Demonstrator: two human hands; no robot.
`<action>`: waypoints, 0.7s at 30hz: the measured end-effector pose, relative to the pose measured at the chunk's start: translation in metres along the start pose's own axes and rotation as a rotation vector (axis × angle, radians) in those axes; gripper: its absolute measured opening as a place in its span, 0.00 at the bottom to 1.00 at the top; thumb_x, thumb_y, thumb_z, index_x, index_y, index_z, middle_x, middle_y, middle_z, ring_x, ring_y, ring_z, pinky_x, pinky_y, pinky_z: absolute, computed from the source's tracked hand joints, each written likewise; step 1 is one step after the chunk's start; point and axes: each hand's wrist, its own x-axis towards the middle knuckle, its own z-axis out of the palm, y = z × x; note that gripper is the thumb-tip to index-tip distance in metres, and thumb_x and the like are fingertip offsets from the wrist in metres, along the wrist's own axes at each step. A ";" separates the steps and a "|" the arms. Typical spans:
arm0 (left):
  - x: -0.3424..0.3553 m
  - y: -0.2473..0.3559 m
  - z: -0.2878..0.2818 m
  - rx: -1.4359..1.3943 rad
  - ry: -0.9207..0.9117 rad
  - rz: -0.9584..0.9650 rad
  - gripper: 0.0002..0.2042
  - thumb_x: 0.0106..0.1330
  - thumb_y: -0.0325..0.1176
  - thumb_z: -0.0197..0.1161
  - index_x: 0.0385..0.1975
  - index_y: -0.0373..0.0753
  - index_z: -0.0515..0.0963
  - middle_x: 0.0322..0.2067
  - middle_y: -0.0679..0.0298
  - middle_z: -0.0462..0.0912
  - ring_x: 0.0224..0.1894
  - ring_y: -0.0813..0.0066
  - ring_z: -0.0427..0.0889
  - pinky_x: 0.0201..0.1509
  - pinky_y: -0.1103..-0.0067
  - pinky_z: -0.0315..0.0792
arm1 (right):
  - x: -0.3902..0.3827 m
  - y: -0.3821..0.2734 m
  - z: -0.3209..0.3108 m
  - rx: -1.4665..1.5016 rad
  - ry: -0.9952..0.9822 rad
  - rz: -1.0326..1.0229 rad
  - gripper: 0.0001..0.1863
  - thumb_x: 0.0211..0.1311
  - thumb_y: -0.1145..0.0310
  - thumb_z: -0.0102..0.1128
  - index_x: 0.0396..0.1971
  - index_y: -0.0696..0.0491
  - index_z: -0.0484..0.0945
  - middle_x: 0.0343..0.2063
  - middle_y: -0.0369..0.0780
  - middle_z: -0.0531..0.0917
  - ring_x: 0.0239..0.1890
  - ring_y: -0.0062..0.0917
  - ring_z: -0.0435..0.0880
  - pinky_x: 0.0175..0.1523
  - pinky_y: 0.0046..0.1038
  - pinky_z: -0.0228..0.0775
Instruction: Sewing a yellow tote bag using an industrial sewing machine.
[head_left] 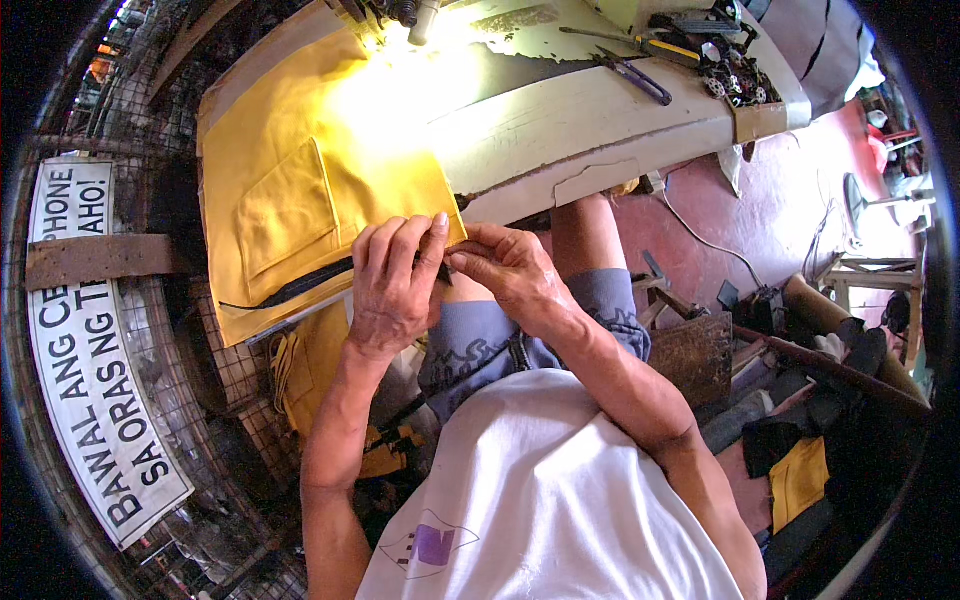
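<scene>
A large yellow fabric piece (385, 185) with a stitched pocket-like panel (290, 215) lies on the left part of the worktable, its near edge toward me. A narrow black strip (310, 283) runs along that edge and passes under my fingers. My left hand (393, 285) is closed over the fabric's near right corner, fingers bent and pressed together. Beside it, my right hand (510, 270) pinches the same corner between thumb and forefinger. The two hands nearly touch. What exactly sits between the fingertips is partly hidden.
A bright lamp (424, 22) glares over the white worktable (560, 130). Purple-handled snips (636, 78), a yellow-and-black tool (668, 50) and small metal parts (740, 85) lie at the far right. Wire mesh with a sign (95, 350) stands left. Fabric scraps (800, 480) lie lower right.
</scene>
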 end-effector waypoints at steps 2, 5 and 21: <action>0.002 0.000 -0.004 -0.051 -0.026 -0.004 0.24 0.58 0.29 0.59 0.57 0.31 0.75 0.49 0.56 0.73 0.52 0.58 0.72 0.59 0.62 0.64 | -0.001 0.000 -0.001 -0.010 0.014 0.018 0.19 0.68 0.70 0.60 0.54 0.65 0.76 0.45 0.41 0.85 0.47 0.17 0.80 0.55 0.22 0.71; 0.005 -0.001 -0.008 -0.148 -0.039 -0.022 0.24 0.57 0.31 0.61 0.56 0.31 0.75 0.48 0.56 0.73 0.51 0.57 0.72 0.59 0.61 0.64 | -0.002 -0.002 -0.002 -0.050 0.019 -0.010 0.17 0.66 0.70 0.58 0.51 0.65 0.77 0.43 0.44 0.86 0.45 0.21 0.81 0.54 0.25 0.72; 0.003 -0.007 0.006 -0.173 0.145 -0.048 0.24 0.52 0.24 0.65 0.54 0.33 0.78 0.43 0.58 0.76 0.47 0.59 0.76 0.52 0.63 0.69 | -0.002 -0.036 -0.003 -0.955 0.155 -0.539 0.10 0.58 0.76 0.59 0.41 0.57 0.78 0.41 0.48 0.79 0.44 0.44 0.79 0.49 0.40 0.75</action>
